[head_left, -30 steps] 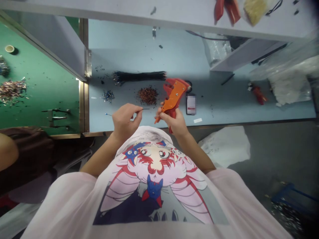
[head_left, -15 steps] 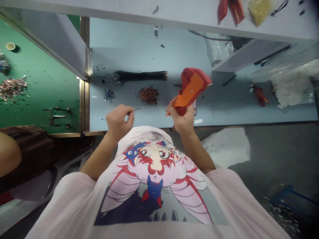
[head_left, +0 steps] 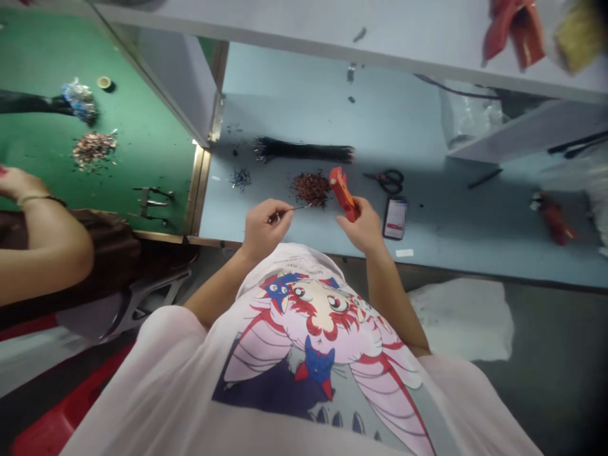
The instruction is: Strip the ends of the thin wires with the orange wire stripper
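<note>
My left hand [head_left: 268, 227] pinches a short dark wire [head_left: 301, 207], whose free end points right toward the tool. In my right hand [head_left: 361, 225] is a red and orange wire stripper [head_left: 342, 192], its head up and turned toward the wire. Wire end and tool stand a little apart. Just beyond them lies a heap of small copper-brown scraps [head_left: 310, 189]. A bundle of black wires [head_left: 306, 151] with bare ends stretches across the table behind the heap. To its left is a small pile of blue and silver bits [head_left: 240, 178].
Black-handled scissors [head_left: 390, 181] and a phone [head_left: 394, 217] lie right of my right hand. Farther right is another red tool [head_left: 553, 218]. A shelf [head_left: 304, 31] overhangs the back. At the green table on the left, a co-worker's arm [head_left: 52, 234] shows.
The wire stripper has come down and turned from broadside to narrow, uncovering the scissors and phone. My hands are closer together. The view has swung left, showing more of the co-worker's arm.
</note>
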{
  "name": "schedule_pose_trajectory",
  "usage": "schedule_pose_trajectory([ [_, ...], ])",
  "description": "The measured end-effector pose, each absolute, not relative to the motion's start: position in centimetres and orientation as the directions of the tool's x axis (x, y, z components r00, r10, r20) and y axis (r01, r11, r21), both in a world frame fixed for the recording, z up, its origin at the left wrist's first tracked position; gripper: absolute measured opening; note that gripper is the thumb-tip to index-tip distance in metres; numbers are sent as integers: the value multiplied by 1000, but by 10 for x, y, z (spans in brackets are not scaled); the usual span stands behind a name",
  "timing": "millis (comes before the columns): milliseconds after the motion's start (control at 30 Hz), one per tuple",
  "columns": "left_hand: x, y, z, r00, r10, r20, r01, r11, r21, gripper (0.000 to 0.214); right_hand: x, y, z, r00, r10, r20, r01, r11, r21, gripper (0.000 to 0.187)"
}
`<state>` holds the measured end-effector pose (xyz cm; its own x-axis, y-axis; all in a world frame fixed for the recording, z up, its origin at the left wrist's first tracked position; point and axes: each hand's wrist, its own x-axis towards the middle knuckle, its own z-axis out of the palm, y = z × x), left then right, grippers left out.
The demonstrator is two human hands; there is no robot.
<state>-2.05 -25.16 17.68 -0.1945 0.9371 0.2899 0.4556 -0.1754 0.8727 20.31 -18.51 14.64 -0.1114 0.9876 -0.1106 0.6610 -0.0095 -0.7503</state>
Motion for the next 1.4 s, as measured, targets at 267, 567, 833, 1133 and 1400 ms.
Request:
schedule_pose_trajectory([
  [267,-22,-253,175,-207,940,270,395,-172,902,7,220,-201,154,-237,967,-96,367,-3,-930,38],
  [567,-23,-255,176,-223,945,239,371,-145,917,9,217,-215,148,-343,861,-376,297,-281,-913,43],
  [833,-19,-255,177,-326,922,209,338,-93,937,9,211,-222,166,-485,765,-425,147,-407,-901,42],
  [1133,-11,-251,181,-353,905,237,282,-138,950,6,195,-232,184,-567,703,-429,-165,-608,-777,44],
  [1400,-1,-253,187,-306,872,383,387,-253,887,4,193,-239,195,-667,623,-409,-89,-612,-786,41],
])
